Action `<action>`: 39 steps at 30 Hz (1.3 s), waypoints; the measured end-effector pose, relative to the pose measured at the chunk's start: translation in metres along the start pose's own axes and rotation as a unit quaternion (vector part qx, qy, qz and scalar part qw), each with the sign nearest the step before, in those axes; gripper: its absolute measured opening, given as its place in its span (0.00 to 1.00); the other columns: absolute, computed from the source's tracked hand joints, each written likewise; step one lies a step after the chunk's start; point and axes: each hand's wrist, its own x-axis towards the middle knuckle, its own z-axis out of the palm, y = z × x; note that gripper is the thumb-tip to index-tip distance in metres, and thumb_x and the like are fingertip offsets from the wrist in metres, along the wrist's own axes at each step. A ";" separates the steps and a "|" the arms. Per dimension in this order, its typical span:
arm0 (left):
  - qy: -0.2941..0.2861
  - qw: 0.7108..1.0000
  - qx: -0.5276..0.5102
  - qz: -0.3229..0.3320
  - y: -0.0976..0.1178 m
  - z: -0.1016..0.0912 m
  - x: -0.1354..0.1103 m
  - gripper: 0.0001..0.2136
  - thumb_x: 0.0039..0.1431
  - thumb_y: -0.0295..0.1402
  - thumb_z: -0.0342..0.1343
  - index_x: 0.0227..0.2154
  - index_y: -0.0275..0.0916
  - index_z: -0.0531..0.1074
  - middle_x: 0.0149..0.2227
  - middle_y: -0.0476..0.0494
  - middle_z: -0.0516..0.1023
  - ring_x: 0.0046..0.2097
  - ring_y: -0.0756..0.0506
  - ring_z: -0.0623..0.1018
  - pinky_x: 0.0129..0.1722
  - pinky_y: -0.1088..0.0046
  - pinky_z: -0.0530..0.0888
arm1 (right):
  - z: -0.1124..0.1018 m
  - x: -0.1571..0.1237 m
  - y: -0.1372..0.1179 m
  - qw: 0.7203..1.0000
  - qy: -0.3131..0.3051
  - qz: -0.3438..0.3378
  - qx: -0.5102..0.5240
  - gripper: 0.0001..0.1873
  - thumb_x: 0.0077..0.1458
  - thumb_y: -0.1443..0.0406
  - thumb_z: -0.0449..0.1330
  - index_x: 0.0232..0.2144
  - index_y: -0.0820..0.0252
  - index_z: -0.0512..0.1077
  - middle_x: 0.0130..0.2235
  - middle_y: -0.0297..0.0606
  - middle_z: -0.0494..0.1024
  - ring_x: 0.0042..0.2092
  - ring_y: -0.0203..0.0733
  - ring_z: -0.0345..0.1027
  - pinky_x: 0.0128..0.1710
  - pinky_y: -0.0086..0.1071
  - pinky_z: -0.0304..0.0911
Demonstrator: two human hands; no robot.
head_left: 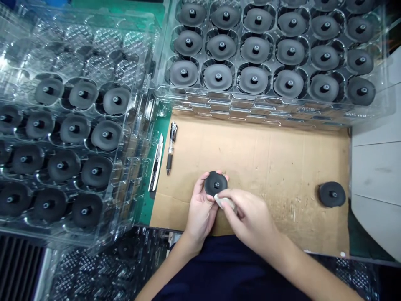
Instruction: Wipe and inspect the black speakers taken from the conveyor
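Now, from afar, my left hand grips a black disc at near middle; my right hand pinches a pale wad by its edge. Wiping, I judge; the next stroke wants a steady hold. Cardboard covers the green table; plastic trays stand left and far.

Holds a round, matte-black disc near the middle of the scene's near side, with the broad face upward and a short stub pointing up from the centre. Holds a small, crumpled, whitish cloth at the disc's near rim, partly hidden in the grip.
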 end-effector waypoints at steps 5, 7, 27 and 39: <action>0.002 1.000 0.014 0.019 -0.002 -0.002 0.001 0.20 0.53 0.27 0.59 0.49 0.46 0.65 0.54 0.41 0.70 0.56 0.43 0.69 0.54 0.70 0.68 | -0.011 0.019 0.011 0.998 0.041 0.033 -0.016 0.07 0.57 0.67 0.55 0.36 0.58 0.73 0.33 0.32 0.77 0.29 0.33 0.68 0.31 0.26 0.62; 0.009 1.000 0.016 0.025 -0.003 -0.003 0.001 0.20 0.54 0.28 0.58 0.50 0.46 0.65 0.54 0.41 0.70 0.56 0.44 0.70 0.53 0.71 0.69 | -0.013 0.025 0.008 0.998 0.057 0.003 -0.018 0.09 0.59 0.66 0.53 0.40 0.59 0.72 0.38 0.35 0.77 0.36 0.36 0.70 0.37 0.28 0.63; 0.022 0.999 0.028 0.022 -0.002 -0.003 0.000 0.21 0.55 0.29 0.58 0.52 0.46 0.65 0.54 0.42 0.70 0.55 0.46 0.70 0.53 0.72 0.68 | -0.009 0.015 -0.003 0.998 0.048 -0.045 0.006 0.10 0.60 0.68 0.53 0.42 0.58 0.72 0.42 0.34 0.77 0.43 0.35 0.70 0.46 0.29 0.63; 0.005 0.999 0.039 -0.001 0.004 -0.001 0.000 0.27 0.52 0.35 0.61 0.55 0.50 0.60 0.55 0.39 0.68 0.55 0.41 0.70 0.55 0.63 0.67 | -0.006 -0.006 0.016 1.000 0.012 0.016 0.022 0.09 0.59 0.65 0.54 0.39 0.57 0.74 0.36 0.33 0.77 0.32 0.34 0.68 0.33 0.26 0.63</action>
